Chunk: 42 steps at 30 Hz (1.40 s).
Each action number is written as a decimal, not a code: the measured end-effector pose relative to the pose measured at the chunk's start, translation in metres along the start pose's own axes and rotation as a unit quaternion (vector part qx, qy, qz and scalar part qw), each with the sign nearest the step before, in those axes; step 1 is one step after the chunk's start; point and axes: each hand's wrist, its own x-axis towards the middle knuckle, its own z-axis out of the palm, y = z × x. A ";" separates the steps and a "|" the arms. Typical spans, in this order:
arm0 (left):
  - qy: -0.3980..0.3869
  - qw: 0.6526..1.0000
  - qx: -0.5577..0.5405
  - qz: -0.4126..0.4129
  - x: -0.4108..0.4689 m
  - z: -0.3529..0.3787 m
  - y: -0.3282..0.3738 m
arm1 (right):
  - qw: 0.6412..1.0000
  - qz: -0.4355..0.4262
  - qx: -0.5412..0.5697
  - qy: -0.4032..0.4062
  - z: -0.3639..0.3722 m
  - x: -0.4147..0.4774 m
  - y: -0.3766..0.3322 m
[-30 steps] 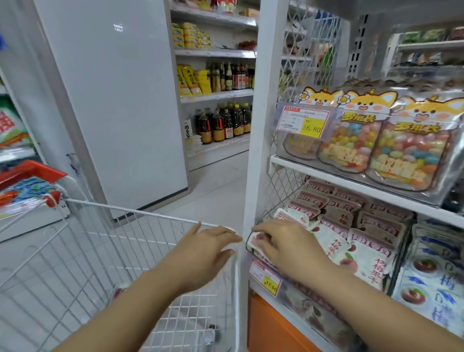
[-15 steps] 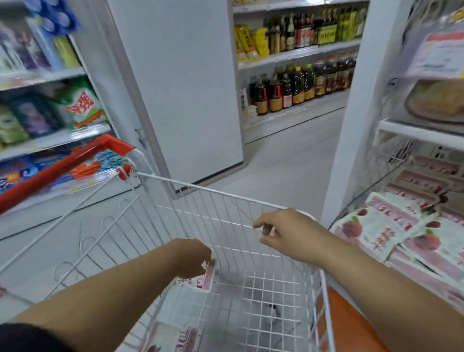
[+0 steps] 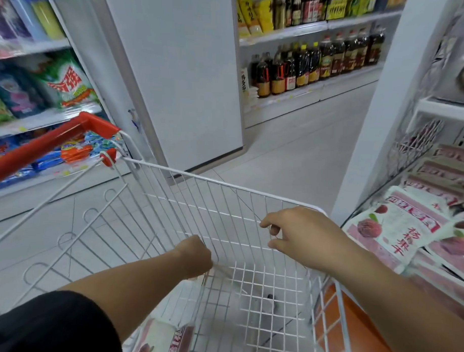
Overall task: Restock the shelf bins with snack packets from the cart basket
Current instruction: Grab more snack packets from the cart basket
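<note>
- Stock location: the snack packets (image 3: 164,339) lie flat on the floor of the cart basket (image 3: 225,183), at its near left corner. They are blurred and partly cut off by the frame edge.
- Destination: the shelf bin (image 3: 414,142) at right already carries matching binned packets (image 3: 397,231), overlapped in rows.
- Left grip (image 3: 196,256): a bare hand reached down inside the basket with its back to the camera and its fingers tucked under, out of sight. A pale edge shows just beneath it. Whether the grip is closed on a packet cannot be told.
- Right grip (image 3: 302,236): it hovers over the basket near the far right corner of the rim. The fingers are loosely curled and nothing is seen in them.
- Handling, as judged: these are sealed film pouches, so light, soft and ready to flex. The film looks glossy and is probably slippery when stacked. They are unlikely to break but will crease or crush if squeezed.
- Recommended hold: pinch the flat sealed band at one short end, thumb on the printed face and fingers beneath. A packet lying flat on the wire needs a corner raised first.
- Risk noted: a film corner could catch in the basket mesh on the way out.
</note>
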 end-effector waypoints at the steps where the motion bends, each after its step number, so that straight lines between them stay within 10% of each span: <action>1: 0.004 1.000 0.002 -0.007 -0.002 -0.004 -0.003 | 1.000 -0.001 0.000 0.003 0.000 0.000 0.000; 14: 0.224 0.867 -0.440 -0.067 -0.120 -0.107 -0.038 | 0.932 -0.007 0.347 0.102 -0.024 -0.050 -0.027; 28: 0.429 0.683 -0.591 -0.012 -0.134 -0.221 0.020 | 0.928 0.068 0.317 0.185 -0.055 -0.164 -0.025; 32: 0.437 0.719 -0.538 -0.038 -0.100 -0.235 0.051 | 0.910 0.184 0.289 0.233 -0.062 -0.191 0.016; 38: 0.311 0.883 -0.352 -0.024 -0.062 -0.247 0.083 | 0.900 0.308 0.224 0.214 -0.058 -0.191 0.068; 42: 0.238 0.913 -0.331 -0.010 -0.050 -0.249 0.091 | 0.901 0.346 0.177 0.191 -0.057 -0.183 0.068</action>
